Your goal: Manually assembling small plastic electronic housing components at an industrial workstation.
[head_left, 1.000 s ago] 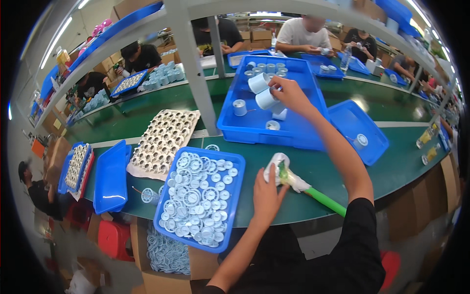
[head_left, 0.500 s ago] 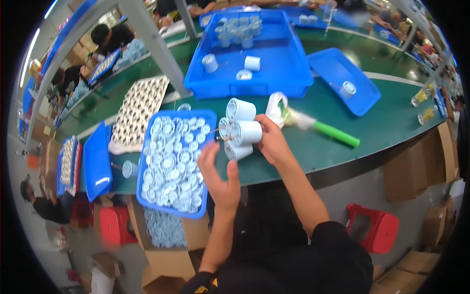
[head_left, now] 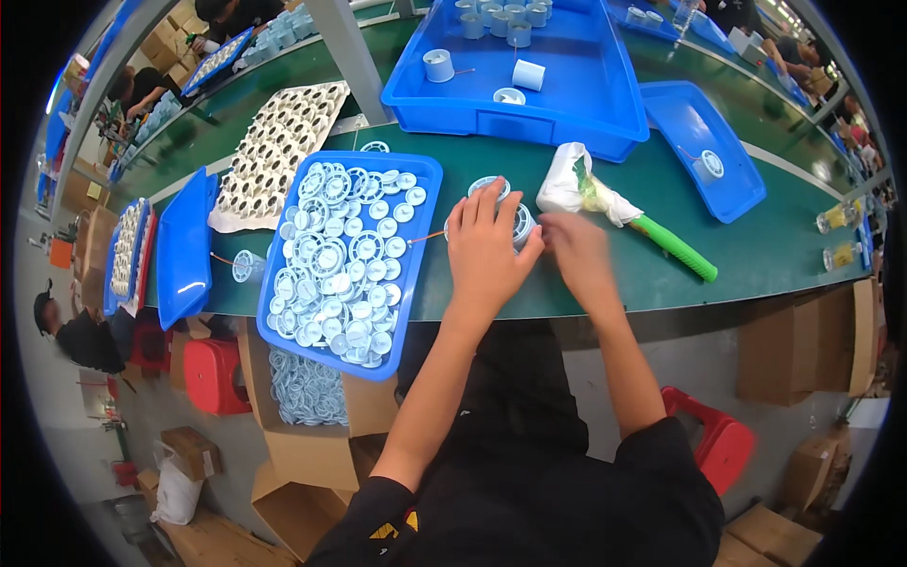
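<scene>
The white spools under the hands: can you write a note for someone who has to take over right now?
Left hand: lies flat over a small cluster of white spools on the green table, at the near edge.
Right hand: beside them, fingers at the cluster, blurred; grip unclear.
Front tray: full of flat white round parts, just left of the hands.
Big tray: behind, with a few loose spools.
Green-handled tool: wrapped in white cloth, lies right of the hands.
Done: spools are on the table.
Left: cannot tell.
</scene>
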Tool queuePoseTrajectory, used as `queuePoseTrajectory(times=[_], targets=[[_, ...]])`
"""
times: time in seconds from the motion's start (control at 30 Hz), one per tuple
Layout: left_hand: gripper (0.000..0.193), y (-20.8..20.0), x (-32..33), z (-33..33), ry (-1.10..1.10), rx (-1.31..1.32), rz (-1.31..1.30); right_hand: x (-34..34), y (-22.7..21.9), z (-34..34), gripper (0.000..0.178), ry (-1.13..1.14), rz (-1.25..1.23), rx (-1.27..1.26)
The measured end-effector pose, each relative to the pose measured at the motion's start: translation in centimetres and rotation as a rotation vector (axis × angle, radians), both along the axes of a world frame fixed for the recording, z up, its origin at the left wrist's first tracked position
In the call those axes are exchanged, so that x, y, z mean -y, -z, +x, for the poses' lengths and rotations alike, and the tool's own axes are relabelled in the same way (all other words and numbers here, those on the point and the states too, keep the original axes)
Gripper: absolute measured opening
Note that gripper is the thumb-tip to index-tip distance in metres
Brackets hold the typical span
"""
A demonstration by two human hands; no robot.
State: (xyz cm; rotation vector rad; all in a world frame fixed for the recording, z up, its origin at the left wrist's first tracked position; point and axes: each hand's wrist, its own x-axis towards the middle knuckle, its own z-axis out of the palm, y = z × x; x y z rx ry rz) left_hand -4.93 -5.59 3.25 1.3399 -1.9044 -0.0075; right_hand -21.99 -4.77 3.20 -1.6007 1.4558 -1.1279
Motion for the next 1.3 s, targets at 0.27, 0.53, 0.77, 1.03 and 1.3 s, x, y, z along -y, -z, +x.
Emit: queuePoseTrajectory(times=[0.27,0.53,0.77,1.03,1.3], targets=[[0.044,-1.1,1.1,-0.3,0.159,-0.058,-0.016,1.6,0.0,-7.1,0.048,0.202,-0.375,-0.761],[0.025,-0.5,0.6,0.5,0.147,-0.304,-0.132,1.6,2.1,-10.9,0.049,0.358,-0.345,-0.775],[0.031,1.1,-9.0,3.0,-0.077,-0.576,0.11,-2.6,-1.9,-4.4,0.039,0.243,-0.257,-0.375],[0.092,2.9,-5.0,2.8,0.135,-0.509,0.337,-0.7,-1.4,-0.1,0.04,0.003,-0.251,-0.365],[0.094,1.9,-4.9,2.3,0.245,-0.446,0.409,-2.2,-0.2,0.5,0.033,0.031,-0.352,-0.473]])
